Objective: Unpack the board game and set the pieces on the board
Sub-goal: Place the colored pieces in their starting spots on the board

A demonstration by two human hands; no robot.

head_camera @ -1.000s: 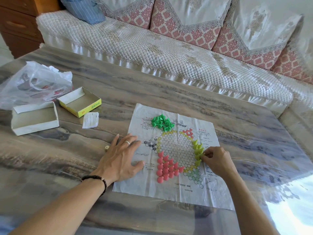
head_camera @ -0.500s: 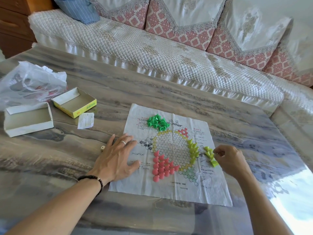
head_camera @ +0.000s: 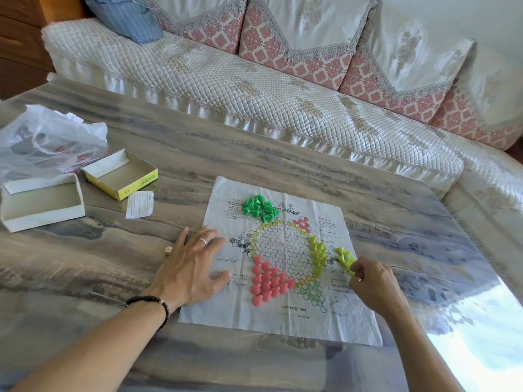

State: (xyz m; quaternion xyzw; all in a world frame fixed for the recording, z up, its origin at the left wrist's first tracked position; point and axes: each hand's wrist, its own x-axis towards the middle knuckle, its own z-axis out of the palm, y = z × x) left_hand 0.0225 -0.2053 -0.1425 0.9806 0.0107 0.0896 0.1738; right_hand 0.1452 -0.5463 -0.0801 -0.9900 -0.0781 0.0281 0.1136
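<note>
- The paper game board (head_camera: 283,315) lies flat on the marbled bench (head_camera: 85,278), its printed hexagonal grid near the middle of the sheet; creases cross the paper.
- The left hand (head_camera: 188,268) rests palm down with fingers spread wide; its fingertips and thumb lie on the board's left edge, the heel of the hand on the bench; a ring sits on one finger and a dark bead bracelet (head_camera: 152,304) circles the wrist.
- The right hand (head_camera: 370,281) is curled at the board's right side, fingertips pinching among the loose yellow-green pieces (head_camera: 345,258) that lie on the margin just beside the grid; exactly how many it holds cannot be told.
- A curved row of yellow-green pieces (head_camera: 319,256) stands along the grid's right rim.
- The pink pieces (head_camera: 267,281) are packed in a cluster on the grid's lower left corner.
- The green pieces (head_camera: 259,207) lie in a loose heap on the board's upper margin, above the grid.
- A small die (head_camera: 168,250) sits on the bench just left of the left hand.
- Farther left lie a yellow box tray (head_camera: 120,174), a white box tray (head_camera: 42,205), a folded paper slip (head_camera: 139,204) and a crumpled plastic bag (head_camera: 48,142); a quilted sofa (head_camera: 254,89) runs behind the bench.
</note>
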